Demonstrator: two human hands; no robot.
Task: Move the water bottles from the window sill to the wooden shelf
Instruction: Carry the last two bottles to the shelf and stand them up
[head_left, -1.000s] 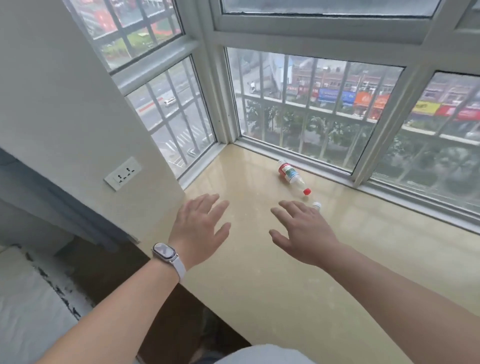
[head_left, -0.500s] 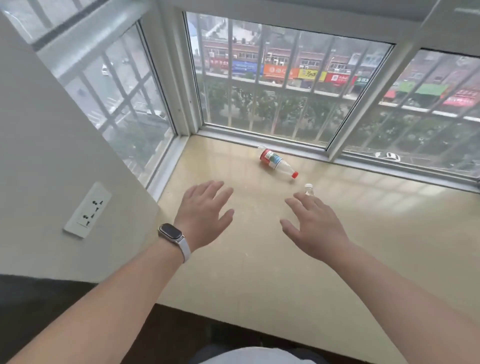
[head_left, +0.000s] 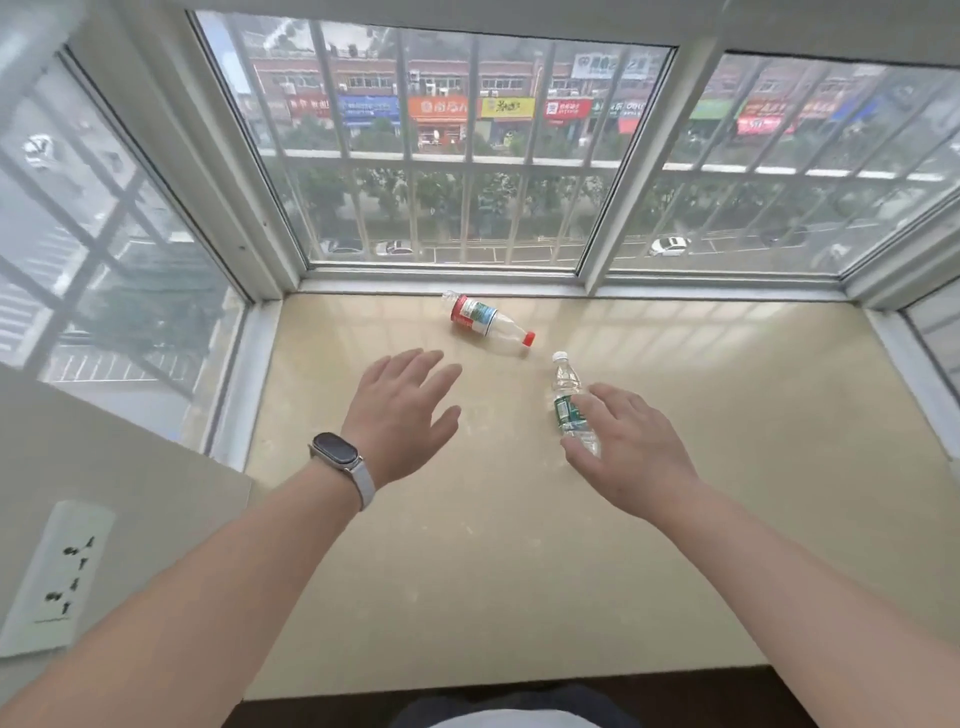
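- Red-label bottle (head_left: 485, 323) lies on its side on the far window sill (head_left: 519, 571), with its cap pointing right and near.
- Green-label bottle (head_left: 567, 397) lies nearer, to the right, with its cap pointing far.
- Left hand (head_left: 402, 415) has its fingers spread and holds nothing.
- Right hand (head_left: 631, 449) has its fingers spread over the green-label bottle's near end.

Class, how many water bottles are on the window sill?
2. The red-capped bottle lies near the window; the white-capped bottle lies nearer, partly behind the right hand. None seems hidden.
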